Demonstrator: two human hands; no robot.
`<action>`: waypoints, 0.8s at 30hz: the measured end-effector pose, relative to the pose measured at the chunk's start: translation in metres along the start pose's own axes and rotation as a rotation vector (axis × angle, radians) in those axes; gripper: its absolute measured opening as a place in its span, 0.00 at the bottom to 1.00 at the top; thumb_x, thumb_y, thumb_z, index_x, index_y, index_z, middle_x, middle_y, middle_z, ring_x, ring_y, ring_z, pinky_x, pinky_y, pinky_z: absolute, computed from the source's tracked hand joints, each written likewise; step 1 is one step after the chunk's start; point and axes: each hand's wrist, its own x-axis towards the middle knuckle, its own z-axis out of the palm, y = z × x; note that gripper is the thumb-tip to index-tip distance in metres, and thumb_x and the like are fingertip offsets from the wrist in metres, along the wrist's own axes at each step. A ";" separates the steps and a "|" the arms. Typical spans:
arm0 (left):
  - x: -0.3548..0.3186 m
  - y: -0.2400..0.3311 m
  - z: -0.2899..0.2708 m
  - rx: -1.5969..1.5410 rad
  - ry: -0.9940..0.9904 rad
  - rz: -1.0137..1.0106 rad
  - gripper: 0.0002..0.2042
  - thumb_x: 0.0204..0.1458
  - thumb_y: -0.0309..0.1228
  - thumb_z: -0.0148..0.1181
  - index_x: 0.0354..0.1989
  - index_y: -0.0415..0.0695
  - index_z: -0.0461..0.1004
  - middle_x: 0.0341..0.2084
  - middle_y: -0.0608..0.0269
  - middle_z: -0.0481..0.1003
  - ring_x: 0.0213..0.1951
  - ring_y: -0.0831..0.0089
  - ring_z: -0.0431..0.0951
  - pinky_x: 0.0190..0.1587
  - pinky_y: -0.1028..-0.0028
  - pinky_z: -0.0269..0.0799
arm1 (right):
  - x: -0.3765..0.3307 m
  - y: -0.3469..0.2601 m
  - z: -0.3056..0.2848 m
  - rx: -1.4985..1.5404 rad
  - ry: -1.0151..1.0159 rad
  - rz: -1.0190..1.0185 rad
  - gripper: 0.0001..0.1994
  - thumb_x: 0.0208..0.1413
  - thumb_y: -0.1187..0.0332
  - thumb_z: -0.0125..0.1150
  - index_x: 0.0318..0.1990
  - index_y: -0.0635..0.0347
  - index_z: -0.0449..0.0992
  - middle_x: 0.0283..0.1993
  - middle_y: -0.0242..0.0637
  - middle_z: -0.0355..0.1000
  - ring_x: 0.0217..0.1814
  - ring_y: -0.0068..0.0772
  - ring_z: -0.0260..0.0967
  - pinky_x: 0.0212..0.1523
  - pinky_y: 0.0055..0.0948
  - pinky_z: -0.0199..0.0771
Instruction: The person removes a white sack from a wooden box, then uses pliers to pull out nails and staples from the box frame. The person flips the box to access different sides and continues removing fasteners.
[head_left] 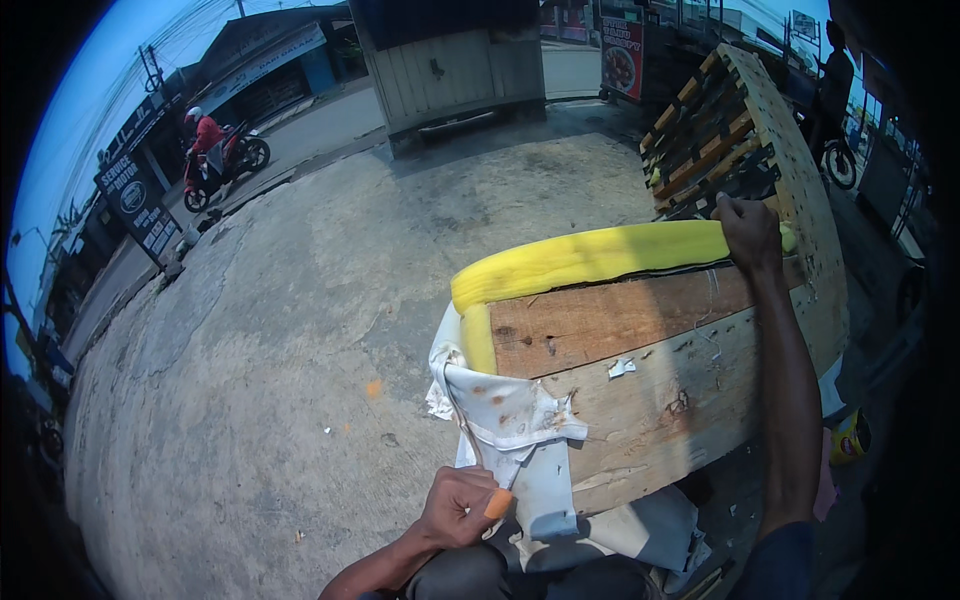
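Gripping likely pliable white cover by its edge, left hand clenches, lower centre; right fist seemingly clasps yellow foam.

A dark navy sleeve and dark grey trousers are worn, with an orange thumb wrap on the otherwise bare left hand.

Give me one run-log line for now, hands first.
left hand: gripping white cover | right hand: closed at right end of yellow foam | wooden frame: planks exposed
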 end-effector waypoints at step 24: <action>0.239 -0.234 -0.084 0.294 0.245 -0.851 0.41 0.59 0.65 0.52 0.65 0.36 0.70 0.64 0.44 0.69 0.65 0.48 0.71 0.65 0.56 0.66 | -0.155 0.073 -0.076 0.147 0.115 0.064 0.14 0.69 0.72 0.47 0.35 0.70 0.78 0.36 0.41 0.77 0.41 0.33 0.73 0.50 0.34 0.70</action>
